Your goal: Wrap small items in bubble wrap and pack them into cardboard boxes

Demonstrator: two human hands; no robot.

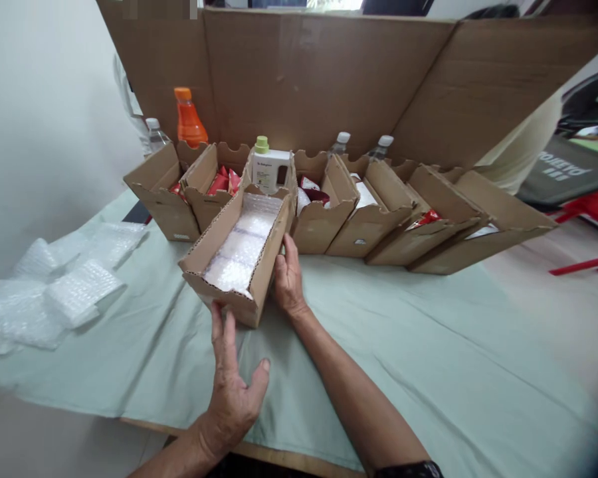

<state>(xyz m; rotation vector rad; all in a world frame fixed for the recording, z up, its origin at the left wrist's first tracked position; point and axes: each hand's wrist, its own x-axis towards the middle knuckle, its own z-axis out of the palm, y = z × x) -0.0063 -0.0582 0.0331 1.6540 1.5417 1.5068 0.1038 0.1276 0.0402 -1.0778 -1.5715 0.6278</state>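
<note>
An open-topped narrow cardboard box (272, 265) sticks out from the row toward me, with a bubble-wrapped bundle (242, 245) inside. My left hand (234, 388) has its fingers stretched up against the near end of this box, thumb spread wide. Along the box's right side lies my right hand (290, 279), fingers extended and touching the wall, not wrapped round it. Directly behind the box stands a white jug (266, 169) with a green cap, its lower part hidden.
Several similar cardboard bins (323, 226) stand in a row, some with red packets (223, 180). A tall cardboard panel (329, 73) rises behind, with an orange bottle (189, 123) before it. Bubble wrap (82, 289) lies at left on the green cloth (403, 332).
</note>
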